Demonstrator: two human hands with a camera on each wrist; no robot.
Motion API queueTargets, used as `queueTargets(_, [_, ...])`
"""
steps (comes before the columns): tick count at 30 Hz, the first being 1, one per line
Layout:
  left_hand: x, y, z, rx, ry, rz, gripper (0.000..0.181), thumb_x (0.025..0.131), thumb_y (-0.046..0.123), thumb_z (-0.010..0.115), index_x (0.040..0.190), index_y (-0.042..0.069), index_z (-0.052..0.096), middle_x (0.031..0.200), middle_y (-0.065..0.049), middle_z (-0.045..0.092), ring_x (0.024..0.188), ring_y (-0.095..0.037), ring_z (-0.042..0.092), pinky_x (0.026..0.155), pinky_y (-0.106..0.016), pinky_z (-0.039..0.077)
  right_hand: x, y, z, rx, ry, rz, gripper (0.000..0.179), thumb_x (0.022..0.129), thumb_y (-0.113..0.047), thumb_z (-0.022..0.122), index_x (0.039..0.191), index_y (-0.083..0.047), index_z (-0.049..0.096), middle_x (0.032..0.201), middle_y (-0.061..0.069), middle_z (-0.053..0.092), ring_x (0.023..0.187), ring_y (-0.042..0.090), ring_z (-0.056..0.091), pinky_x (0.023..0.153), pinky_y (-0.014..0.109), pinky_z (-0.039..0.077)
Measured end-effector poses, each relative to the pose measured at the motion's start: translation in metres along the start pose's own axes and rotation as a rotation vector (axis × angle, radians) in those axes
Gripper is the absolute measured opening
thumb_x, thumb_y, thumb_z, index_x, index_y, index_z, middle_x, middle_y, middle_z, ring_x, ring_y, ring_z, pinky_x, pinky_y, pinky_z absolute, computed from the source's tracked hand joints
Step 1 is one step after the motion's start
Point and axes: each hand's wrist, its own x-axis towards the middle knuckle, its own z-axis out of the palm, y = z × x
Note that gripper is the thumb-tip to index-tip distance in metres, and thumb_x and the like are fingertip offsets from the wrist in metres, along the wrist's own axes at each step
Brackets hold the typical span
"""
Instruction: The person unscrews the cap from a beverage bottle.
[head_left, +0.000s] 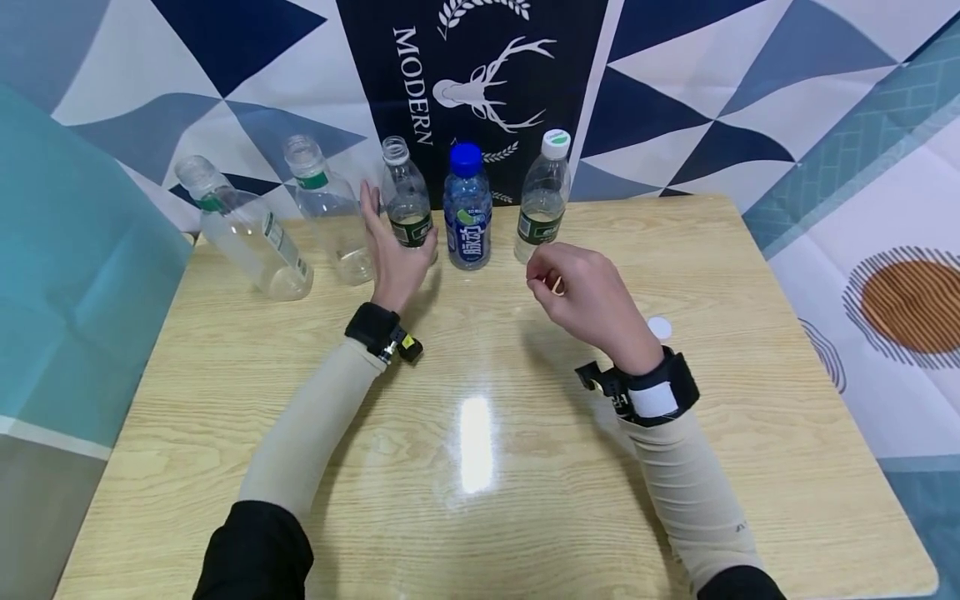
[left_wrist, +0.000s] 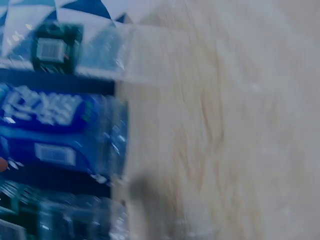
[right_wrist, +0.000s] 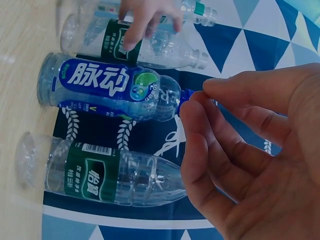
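Observation:
My left hand [head_left: 401, 258] is at an uncapped clear bottle [head_left: 408, 200] with a green label, its straight fingers to the left and its thumb near the right side. Just a fingertip [left_wrist: 2, 165] shows in the left wrist view, which is blurred. The right hand [head_left: 581, 292] is raised over the table, before a white-capped clear bottle [head_left: 542, 200]. Its fingers are curled and the thumb tip meets the index finger, with no object showing between them. Between the hands stands a blue-labelled bottle [right_wrist: 97, 82] with a blue cap [head_left: 466, 158].
Two more uncapped clear bottles [head_left: 251, 237] [head_left: 333, 221] stand at the table's back left. A white cap [head_left: 660, 327] lies on the wooden table [head_left: 420, 500] beside the right wrist. Patterned cloth [head_left: 690, 100] hangs behind the bottles.

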Motion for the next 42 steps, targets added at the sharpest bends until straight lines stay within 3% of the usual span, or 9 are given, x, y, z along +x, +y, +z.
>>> queueTargets(5, [-0.030,0.021,-0.012,0.035,0.064,0.108,0.102,0.074,0.018,0.075,0.151,0.002,0.011,0.152,-0.013,0.020,0.137,-0.015,0.018,0.108,-0.034,0.017,0.000,0.001,-0.001,-0.006,0.000,0.015,0.007,0.083,-0.006,0.062,0.082,-0.012,0.063,0.076,-0.007,0.057,0.068,0.006,0.052,0.060,0.023,0.043])
queueTargets(10, [-0.057,0.056,-0.015,-0.074,0.108,0.264,0.085,0.067,-0.002,0.074,0.138,-0.017,0.028,0.137,-0.028,0.035,0.125,-0.034,0.036,0.098,-0.045,0.033,0.000,0.002,-0.003,-0.011,0.003,0.034,0.006,0.083,-0.006,0.063,0.082,-0.012,0.063,0.077,-0.007,0.057,0.068,0.006,0.053,0.059,0.024,0.043])
queueTargets(13, [-0.063,0.071,-0.011,-0.152,0.077,0.279,0.081,0.067,-0.006,0.072,0.135,-0.019,0.030,0.133,-0.029,0.039,0.120,-0.039,0.040,0.094,-0.044,0.038,-0.001,0.002,-0.003,-0.008,0.004,0.045,0.007,0.083,-0.006,0.063,0.082,-0.013,0.062,0.077,-0.007,0.058,0.068,0.006,0.053,0.059,0.024,0.043])
queueTargets(16, [-0.063,0.067,0.003,-0.172,0.010,0.234,0.083,0.072,0.001,0.073,0.140,-0.012,0.028,0.138,-0.023,0.038,0.124,-0.034,0.038,0.096,-0.038,0.037,-0.002,0.003,-0.004,-0.005,0.009,0.050,0.007,0.083,-0.006,0.064,0.082,-0.013,0.063,0.077,-0.007,0.058,0.067,0.006,0.053,0.058,0.024,0.043])
queueTargets(21, [-0.057,0.050,0.030,-0.108,-0.055,0.148,0.091,0.077,0.019,0.074,0.149,0.002,0.021,0.147,-0.010,0.030,0.133,-0.019,0.029,0.102,-0.031,0.029,-0.003,0.005,-0.004,0.001,0.018,0.027,0.006,0.083,-0.006,0.064,0.083,-0.012,0.063,0.076,-0.007,0.058,0.067,0.005,0.053,0.058,0.023,0.043])
queueTargets(29, [-0.034,0.045,0.060,0.044,0.010,0.156,0.099,0.075,0.027,0.074,0.150,0.005,0.013,0.152,-0.008,0.018,0.135,-0.013,0.020,0.107,-0.029,0.019,-0.003,0.006,-0.005,0.011,0.028,0.015,0.005,0.083,-0.007,0.062,0.083,-0.012,0.063,0.076,-0.008,0.057,0.066,0.004,0.052,0.058,0.022,0.043])
queueTargets(37, [-0.014,0.047,0.078,0.013,-0.003,-0.024,0.104,0.078,0.028,0.074,0.153,0.010,0.005,0.153,-0.005,0.015,0.135,-0.008,0.019,0.106,-0.022,0.016,-0.003,0.006,-0.005,0.011,0.027,0.004,0.006,0.083,-0.006,0.061,0.083,-0.012,0.063,0.075,-0.009,0.056,0.066,0.002,0.051,0.058,0.022,0.042])
queueTargets(42, [-0.007,0.046,0.086,0.002,0.017,-0.077,0.103,0.076,0.029,0.075,0.152,0.011,0.009,0.150,-0.006,0.023,0.132,-0.007,0.023,0.105,-0.020,0.018,-0.004,0.006,-0.006,0.009,0.031,-0.003,0.007,0.083,-0.006,0.061,0.082,-0.012,0.063,0.075,-0.008,0.056,0.066,0.002,0.050,0.057,0.021,0.042])
